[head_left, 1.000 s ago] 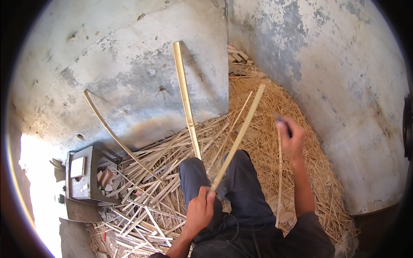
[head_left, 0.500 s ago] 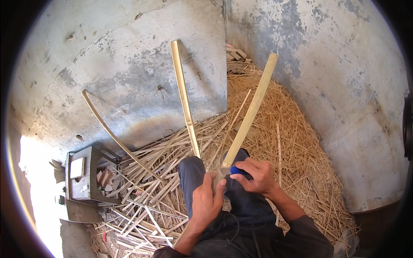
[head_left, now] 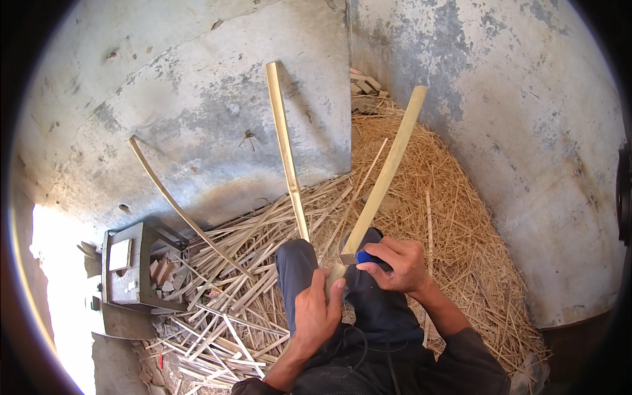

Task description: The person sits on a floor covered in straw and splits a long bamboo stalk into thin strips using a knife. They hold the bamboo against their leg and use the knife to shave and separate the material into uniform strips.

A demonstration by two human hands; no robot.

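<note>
A long pale bamboo strip [head_left: 388,171] slants up and away from between my knees. Near its lower end, my left hand [head_left: 316,311] is closed around it, thumb on the right side and fingers on the left. My right hand [head_left: 401,264] grips a knife with a blue handle [head_left: 366,257]. The short blade lies across the strip just above my left fingertips. My left knee [head_left: 294,253] is beside the strip. Another bamboo strip [head_left: 286,141] stands beyond that knee, tilted against the wall.
Cut bamboo slats [head_left: 230,322] are heaped on the left, and thin shavings [head_left: 454,230] cover the floor on the right. A dark wooden stool-like frame [head_left: 139,263] lies at the left. A thin curved strip [head_left: 171,197] leans on the wall [head_left: 197,85].
My right hand and the knife have shifted slightly up and to the right. The blade now shows flatter across the strip. My left hand keeps nearly the same place.
</note>
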